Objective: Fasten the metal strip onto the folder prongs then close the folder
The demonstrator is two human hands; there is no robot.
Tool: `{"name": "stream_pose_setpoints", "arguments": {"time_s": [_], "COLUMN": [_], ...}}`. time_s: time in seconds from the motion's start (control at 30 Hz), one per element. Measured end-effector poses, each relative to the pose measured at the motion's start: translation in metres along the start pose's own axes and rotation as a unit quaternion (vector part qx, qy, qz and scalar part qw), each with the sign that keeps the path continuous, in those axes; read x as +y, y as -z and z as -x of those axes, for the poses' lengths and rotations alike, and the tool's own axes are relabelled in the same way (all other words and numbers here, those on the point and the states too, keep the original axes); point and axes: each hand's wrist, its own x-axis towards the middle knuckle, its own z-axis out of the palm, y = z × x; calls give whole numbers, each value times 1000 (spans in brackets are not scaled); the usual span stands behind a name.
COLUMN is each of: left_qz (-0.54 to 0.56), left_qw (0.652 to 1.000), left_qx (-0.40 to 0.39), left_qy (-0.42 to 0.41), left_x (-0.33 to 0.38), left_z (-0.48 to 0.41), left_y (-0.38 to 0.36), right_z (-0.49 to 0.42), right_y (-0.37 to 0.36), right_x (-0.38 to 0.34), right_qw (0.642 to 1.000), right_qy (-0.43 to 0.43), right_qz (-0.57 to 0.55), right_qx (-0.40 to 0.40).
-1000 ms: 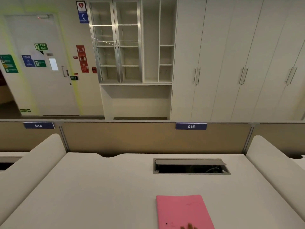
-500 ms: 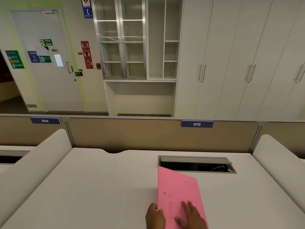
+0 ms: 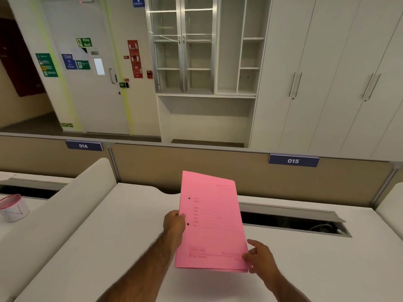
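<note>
Between both sets of fingers: pink folder [image 3: 210, 223], flat on the desk [image 3: 109, 236] a second ago, now lifted and tilted up. Left hand [image 3: 174, 225] pinches the spine edge; right hand [image 3: 258, 257] grips the near right corner. Cover still shut, strip and prongs unseen; likely about to open it.

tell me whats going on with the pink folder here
A person holds a closed pink folder up off the white desk with both hands. The left hand grips its left edge by the two punched holes, and the right hand pinches the lower right corner. No metal strip or prongs show.
</note>
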Motion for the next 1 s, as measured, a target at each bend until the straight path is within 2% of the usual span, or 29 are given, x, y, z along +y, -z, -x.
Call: {"name": "stream_pose_setpoints", "arguments": {"time_s": [0.1,0.2,0.37,0.6,0.73,0.9,1.0], "left_qz": [1,-10,-49,-168,-214,-250,-288], "left_qw": [1000,998,994,977,968,957,947], "left_qx": [-12,-62,-97,-85,-92,-79,-71], "left_qy": [11,14,-19,-101,-95,-126,-128], "left_x": [-2,-10,-34,-58,-72,-84,-90], "left_z": [-29,-57,-95,-121,-127,-134,-133], "left_y": [10,14,5,-25,-34,-44,-49], "right_z": [-15,-36,-66,-90,-95,-101,-102], "right_y": [-20,-37,-60,-77,-79,-83,-86], "right_x": [-16,-17,-7,8,20,28,28], "right_qw": [1000,999,999,998,997,994,991], "right_qy": [3,5,15,2,-10,-13,13], "right_qz": [-25,-33,-20,15,44,89,128], "right_qx": [-6,3,34,69,68,59,47]}}
